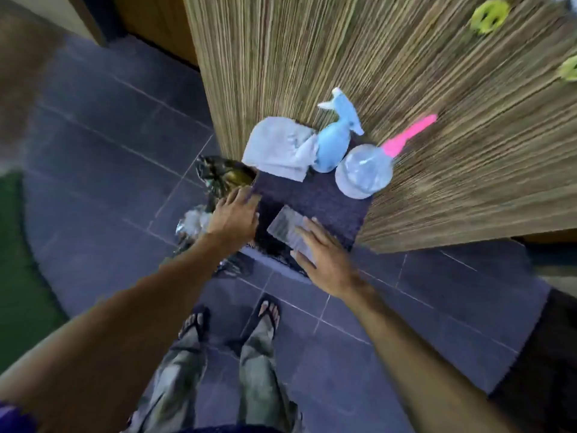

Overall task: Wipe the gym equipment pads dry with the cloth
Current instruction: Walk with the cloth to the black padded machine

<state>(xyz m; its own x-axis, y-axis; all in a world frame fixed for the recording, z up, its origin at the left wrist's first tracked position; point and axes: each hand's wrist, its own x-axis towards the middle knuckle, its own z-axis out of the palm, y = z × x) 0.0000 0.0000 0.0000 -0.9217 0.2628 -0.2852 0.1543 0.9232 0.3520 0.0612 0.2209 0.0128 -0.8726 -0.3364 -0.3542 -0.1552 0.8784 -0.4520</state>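
Pale grey folded cloth (278,150) on dark padded stool (312,195): soft, light; we'd pinch a loose corner. L hand (235,214), R hand (321,248) both spread, gripping nothing.

Cloth (276,148) at mat (324,198) far-left; 2 spray bottles (335,142) (363,170) right of it; bag (223,175) left of mat.

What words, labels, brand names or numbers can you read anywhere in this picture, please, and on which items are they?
None can be read; the frame is motion-blurred.
Blue spray bottle: no label shows.
Clear spray bottle with the pink trigger: no print shows.
Pale cloth: plain.
Flat grey thing under the right hand: any marking is too blurred to tell.
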